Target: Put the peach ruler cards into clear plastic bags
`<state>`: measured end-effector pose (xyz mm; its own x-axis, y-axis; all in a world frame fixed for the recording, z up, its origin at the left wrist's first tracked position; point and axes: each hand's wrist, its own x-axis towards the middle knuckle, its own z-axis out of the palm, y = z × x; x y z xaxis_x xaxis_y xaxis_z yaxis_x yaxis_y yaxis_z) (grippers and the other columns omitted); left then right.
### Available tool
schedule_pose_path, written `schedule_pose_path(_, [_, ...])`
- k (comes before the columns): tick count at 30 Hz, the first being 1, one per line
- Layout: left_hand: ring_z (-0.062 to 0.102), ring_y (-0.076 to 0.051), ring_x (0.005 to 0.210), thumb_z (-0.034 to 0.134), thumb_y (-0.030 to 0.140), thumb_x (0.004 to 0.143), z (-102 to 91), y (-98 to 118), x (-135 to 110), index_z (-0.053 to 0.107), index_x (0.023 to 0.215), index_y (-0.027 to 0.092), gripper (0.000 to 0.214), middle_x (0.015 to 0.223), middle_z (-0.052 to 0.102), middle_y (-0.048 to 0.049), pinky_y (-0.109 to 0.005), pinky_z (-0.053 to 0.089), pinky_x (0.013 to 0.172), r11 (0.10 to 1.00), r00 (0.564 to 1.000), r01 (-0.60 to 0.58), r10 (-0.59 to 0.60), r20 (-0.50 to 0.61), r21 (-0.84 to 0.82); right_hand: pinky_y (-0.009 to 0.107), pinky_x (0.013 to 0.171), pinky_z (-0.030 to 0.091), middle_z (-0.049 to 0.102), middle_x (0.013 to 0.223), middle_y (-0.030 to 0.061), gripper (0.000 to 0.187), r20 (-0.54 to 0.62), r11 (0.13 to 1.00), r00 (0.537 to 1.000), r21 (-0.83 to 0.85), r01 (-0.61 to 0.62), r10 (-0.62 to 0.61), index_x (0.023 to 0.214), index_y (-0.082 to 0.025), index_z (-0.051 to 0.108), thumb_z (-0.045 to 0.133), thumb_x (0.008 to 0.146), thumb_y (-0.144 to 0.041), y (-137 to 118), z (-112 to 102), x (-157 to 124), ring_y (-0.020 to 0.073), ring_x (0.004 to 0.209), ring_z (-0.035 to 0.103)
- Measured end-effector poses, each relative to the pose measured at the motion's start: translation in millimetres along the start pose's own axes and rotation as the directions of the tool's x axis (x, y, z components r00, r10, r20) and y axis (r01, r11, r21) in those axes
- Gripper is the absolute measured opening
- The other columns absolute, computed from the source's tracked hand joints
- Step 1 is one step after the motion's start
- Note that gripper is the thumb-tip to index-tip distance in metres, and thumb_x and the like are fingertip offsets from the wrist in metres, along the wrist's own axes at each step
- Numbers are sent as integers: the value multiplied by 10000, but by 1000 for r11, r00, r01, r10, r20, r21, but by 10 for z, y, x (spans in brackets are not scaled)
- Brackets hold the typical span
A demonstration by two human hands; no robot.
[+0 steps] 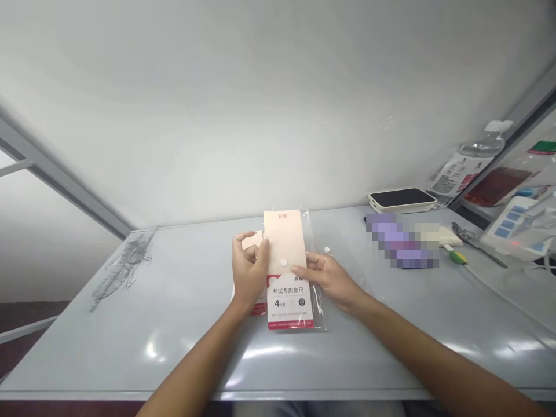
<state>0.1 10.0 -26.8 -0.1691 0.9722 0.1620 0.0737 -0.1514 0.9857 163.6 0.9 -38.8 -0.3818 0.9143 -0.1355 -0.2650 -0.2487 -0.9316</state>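
Note:
My left hand [248,267] pinches the left edge of a tall pink and red printed card [284,249] that sits in a clear plastic sleeve [316,272]. A second piece of the same pink card shows behind my left fingers. My right hand [330,277] holds the sleeve's right side, thumb on the card's front. The packet is held upright a little above the grey table [174,324]. A small white button shows on the card's front, another at the sleeve's edge.
A phone [402,198] lies face up at the table's back right, a plastic bottle [464,165] behind it. Scissors [475,242], a green and yellow item [457,256] and a white device with blue buttons [515,226] lie at right.

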Motion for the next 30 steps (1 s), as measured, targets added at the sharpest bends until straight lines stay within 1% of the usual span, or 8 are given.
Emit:
schedule_pose_path(2, [368, -58, 374, 549, 418, 737, -13, 12, 29, 404, 1062, 211, 411, 478, 413, 104, -176, 312, 406, 999, 996, 33, -32, 80, -7, 382, 791, 472, 682, 915, 70, 343, -41, 999, 998, 0, 40, -40, 971, -170, 621, 666, 676, -339, -16, -28, 7, 226, 848, 630])
schedule_pose_path(5, [356, -61, 366, 502, 455, 748, -23, 3, 56, 471, 741, 189, 268, 445, 408, 80, -189, 288, 395, 991, 964, 70, -95, 248, 110, 385, 764, 484, 677, 921, 81, 339, -55, 996, 996, -41, 74, -76, 965, -156, 616, 656, 686, -344, -82, -90, 9, 233, 829, 633])
schedule_pose_path(7, [349, -66, 385, 425, 462, 788, -22, -16, 55, 375, 584, 189, 344, 441, 385, 64, -195, 274, 404, 960, 950, -17, -71, 303, 278, 369, 736, 496, 675, 925, 83, 319, -33, 993, 996, -91, 77, -80, 948, -150, 615, 646, 696, -343, -128, -120, -2, 227, 814, 635])
schedule_pose_path(12, [292, -83, 442, 400, 401, 807, -11, -72, 29, 313, 528, 184, 365, 444, 341, 52, -219, 227, 456, 763, 960, -249, 110, 259, 597, 355, 704, 514, 673, 923, 82, 314, -3, 965, 995, -242, 98, -101, 942, -149, 604, 625, 708, -357, -135, -106, -27, 235, 832, 635])
schedule_pose_path(17, [306, -88, 446, 344, 363, 831, 27, -119, -11, 298, 556, 190, 328, 473, 366, 47, -223, 214, 459, 708, 948, -278, 95, 302, 650, 316, 644, 509, 680, 871, 61, 249, -48, 911, 989, -397, 111, -142, 886, -160, 614, 594, 727, -350, -5, -17, -1, 223, 784, 637])
schedule_pose_path(21, [334, -93, 469, 281, 345, 860, 53, -103, -53, 310, 601, 199, 299, 523, 385, 44, -218, 249, 467, 764, 930, -282, 70, 360, 580, 313, 656, 504, 686, 862, 55, 247, -41, 903, 991, -418, 97, -126, 872, -165, 641, 572, 742, -363, 44, 19, 8, 232, 799, 635])
schedule_pose_path(26, [291, -84, 468, 289, 356, 866, 17, -65, -48, 255, 595, 201, 315, 511, 286, 56, -207, 263, 459, 821, 945, -288, 162, 282, 493, 335, 686, 512, 686, 906, 80, 290, -86, 929, 990, -362, 74, -112, 913, -150, 649, 581, 737, -371, -7, -23, -3, 243, 829, 637])
schedule_pose_path(30, [262, -75, 432, 391, 368, 828, 18, -118, -52, 296, 610, 201, 290, 477, 301, 70, -207, 240, 442, 742, 923, -367, 218, 317, 561, 331, 680, 509, 683, 925, 86, 317, -77, 921, 986, -374, 106, -145, 958, -150, 651, 579, 738, -366, -14, -7, -15, 248, 842, 630])
